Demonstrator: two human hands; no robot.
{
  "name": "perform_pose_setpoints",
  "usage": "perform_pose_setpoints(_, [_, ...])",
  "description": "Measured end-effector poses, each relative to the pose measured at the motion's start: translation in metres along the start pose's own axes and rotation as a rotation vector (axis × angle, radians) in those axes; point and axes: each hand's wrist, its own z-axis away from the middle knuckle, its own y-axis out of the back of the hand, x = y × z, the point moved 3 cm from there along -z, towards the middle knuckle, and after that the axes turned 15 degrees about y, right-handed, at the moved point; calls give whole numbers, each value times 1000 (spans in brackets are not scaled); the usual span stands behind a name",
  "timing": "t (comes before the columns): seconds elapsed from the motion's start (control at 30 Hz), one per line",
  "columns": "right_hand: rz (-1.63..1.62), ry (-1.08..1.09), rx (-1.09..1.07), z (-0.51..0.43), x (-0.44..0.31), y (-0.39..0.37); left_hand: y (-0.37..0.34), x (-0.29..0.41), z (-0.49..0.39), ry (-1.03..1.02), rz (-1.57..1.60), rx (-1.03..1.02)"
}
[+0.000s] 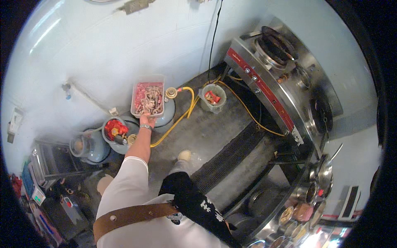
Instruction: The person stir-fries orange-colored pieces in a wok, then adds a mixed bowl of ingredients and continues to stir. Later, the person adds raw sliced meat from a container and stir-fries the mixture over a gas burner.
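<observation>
My left hand (147, 120), with a metal-banded watch at the wrist, grips the near edge of a clear plastic container (133, 105). Inside lie red raw meat (141, 91) on the left and brownish sliced strips (152, 100), perhaps meat, on the right. The container is held out in front of the wall, above the gas cylinders. My right hand is out of view; the stove and the metal counter lie on that side.
Gas cylinders (169, 113) with yellow hoses (175, 127) stand along the wall. A lined waste bin (224, 100) sits on the floor near the stove (263, 86), which bears pans. A floor drain grate (229, 155) crosses the floor. Pots and food bowls (287, 215) stand at lower right.
</observation>
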Motion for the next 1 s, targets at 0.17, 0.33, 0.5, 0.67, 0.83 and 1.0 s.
perform_pose_setpoints(0.17, [331,33,-133,-39,-19,76,8,-6,-2,-92,43,48])
perform_pose_setpoints(0.33, [-7,-57,-67,-86,-106,138,-26,-22,54,127,-183,-267])
perform_pose_setpoints(0.5, [126,-61,26,-136,-105,243,-29,-93,55,289,-402,83])
perform_pose_setpoints(0.67, [-53,194,936,-163,-64,478,-42,-202,17,335,-499,271])
perform_pose_setpoints(0.83, [486,228,1166,-168,-73,719,-73,-280,19,336,-518,372])
perform_pose_setpoints(1.0, [593,-111,1081,-231,-17,865,-80,-308,3,322,-477,420])
